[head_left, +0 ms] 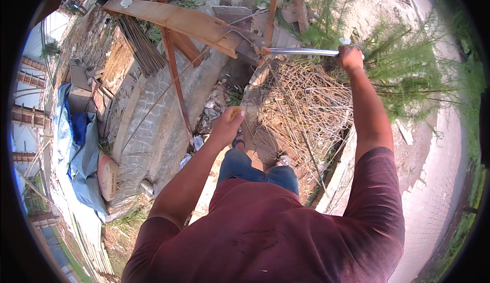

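My right hand (pixel 350 59) is wrapped round the far right end of a silver metal pipe (pixel 306 51). The pipe's left end meets a rusty fitting (pixel 263 51) at the right end of a long raised beam (pixel 178 21). A thin metal rod (pixel 298 114) slants from near that fitting down toward my right side. My left hand (pixel 229 123) is closed in front of my body, below the beam and apart from it. Whatever its fingers may hold is hidden.
Bent rusty rods (pixel 306 96) lie heaped ahead of my feet. Props, including a brown post (pixel 173 73), stand under the beam. Straight bars (pixel 140 45) are bundled behind it. A blue tarp (pixel 84 155) lies left; feathery green branches (pixel 403 68) hang near my right hand.
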A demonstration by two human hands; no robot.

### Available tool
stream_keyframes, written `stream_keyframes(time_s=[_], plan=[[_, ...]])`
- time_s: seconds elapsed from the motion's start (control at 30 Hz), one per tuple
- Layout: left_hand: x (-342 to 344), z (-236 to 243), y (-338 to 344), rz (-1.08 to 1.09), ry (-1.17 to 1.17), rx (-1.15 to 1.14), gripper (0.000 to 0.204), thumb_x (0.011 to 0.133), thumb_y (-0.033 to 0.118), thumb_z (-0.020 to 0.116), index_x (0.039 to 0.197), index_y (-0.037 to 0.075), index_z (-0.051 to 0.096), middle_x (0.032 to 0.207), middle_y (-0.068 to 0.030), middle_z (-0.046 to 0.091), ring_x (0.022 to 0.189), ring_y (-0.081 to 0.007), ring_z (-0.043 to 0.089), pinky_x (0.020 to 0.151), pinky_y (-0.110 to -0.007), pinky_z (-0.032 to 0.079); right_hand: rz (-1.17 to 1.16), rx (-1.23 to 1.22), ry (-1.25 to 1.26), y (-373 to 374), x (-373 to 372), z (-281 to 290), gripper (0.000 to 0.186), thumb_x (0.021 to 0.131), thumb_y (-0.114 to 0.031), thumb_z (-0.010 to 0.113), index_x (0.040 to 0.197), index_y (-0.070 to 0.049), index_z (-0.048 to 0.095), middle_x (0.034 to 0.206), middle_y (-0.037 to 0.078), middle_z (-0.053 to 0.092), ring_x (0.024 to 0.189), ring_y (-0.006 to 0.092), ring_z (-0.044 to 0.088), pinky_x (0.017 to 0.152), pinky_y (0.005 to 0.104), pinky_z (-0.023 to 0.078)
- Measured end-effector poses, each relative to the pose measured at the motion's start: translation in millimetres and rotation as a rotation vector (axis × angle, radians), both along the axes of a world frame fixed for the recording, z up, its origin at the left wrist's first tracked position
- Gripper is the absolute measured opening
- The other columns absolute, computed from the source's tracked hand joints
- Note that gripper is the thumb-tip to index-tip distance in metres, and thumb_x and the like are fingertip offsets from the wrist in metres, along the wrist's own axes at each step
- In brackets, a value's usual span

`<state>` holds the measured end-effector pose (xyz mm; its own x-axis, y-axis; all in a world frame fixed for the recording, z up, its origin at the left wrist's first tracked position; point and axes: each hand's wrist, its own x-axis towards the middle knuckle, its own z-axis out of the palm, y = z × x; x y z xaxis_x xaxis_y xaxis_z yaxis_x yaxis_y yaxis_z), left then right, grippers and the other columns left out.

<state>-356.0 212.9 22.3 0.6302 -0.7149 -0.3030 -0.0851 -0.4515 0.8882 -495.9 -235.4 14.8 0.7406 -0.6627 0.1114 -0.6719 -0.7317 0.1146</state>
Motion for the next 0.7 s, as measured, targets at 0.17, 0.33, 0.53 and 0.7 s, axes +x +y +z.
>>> stream_keyframes(time_s=[0.17, 0.33, 0.53, 0.7], plan=[[-172, -51, 2, -0.519, 0.310, 0.005, 0.045, 0.098, 0.041, 0.043, 0.111, -0.001, 0.051, 0.095, -0.0115, 0.063, 0.094, -0.0222, 0.059, 0.086, -0.035, 0.045, -0.083, -0.023, 0.004, 26, -19, -11, 0.023, 0.084, -0.030, 0.054, 0.094, -0.013, 0.064, 0.095, 0.013, 0.067, 0.094, 0.0319, 0.063, 0.081, 0.0459, 0.046], [-215, -47, 57, -0.143, 0.387, 0.057, 0.036, 0.099, 0.036, 0.039, 0.101, 0.002, 0.051, 0.080, -0.0084, 0.060, 0.070, -0.0205, 0.061, 0.064, -0.035, 0.050, -0.189, 0.008, -0.027, 72, -45, -12, 0.026, 0.085, -0.030, 0.050, 0.100, -0.012, 0.062, 0.102, 0.013, 0.067, 0.096, 0.0313, 0.063, 0.081, 0.0473, 0.046], [-135, -31, 148, 0.186, 0.495, 0.090, 0.033, 0.100, 0.034, 0.041, 0.095, 0.004, 0.052, 0.059, -0.0013, 0.047, 0.048, -0.0130, 0.048, 0.046, -0.027, 0.042, -0.273, 0.164, -0.129, 187, -72, 10, 0.034, 0.081, -0.033, 0.054, 0.103, -0.008, 0.059, 0.105, 0.015, 0.066, 0.099, 0.0340, 0.062, 0.084, 0.0500, 0.045], [-22, -43, 198, 0.107, -0.610, 0.299, 0.036, 0.092, 0.031, 0.051, 0.080, -0.002, 0.059, 0.072, -0.0222, 0.060, 0.065, -0.0351, 0.060, 0.062, -0.044, 0.045, -0.324, 0.244, -0.240, 284, -71, 14, 0.049, 0.092, -0.049, 0.042, 0.104, -0.003, 0.054, 0.101, 0.023, 0.064, 0.098, 0.0387, 0.061, 0.085, 0.0485, 0.047]])
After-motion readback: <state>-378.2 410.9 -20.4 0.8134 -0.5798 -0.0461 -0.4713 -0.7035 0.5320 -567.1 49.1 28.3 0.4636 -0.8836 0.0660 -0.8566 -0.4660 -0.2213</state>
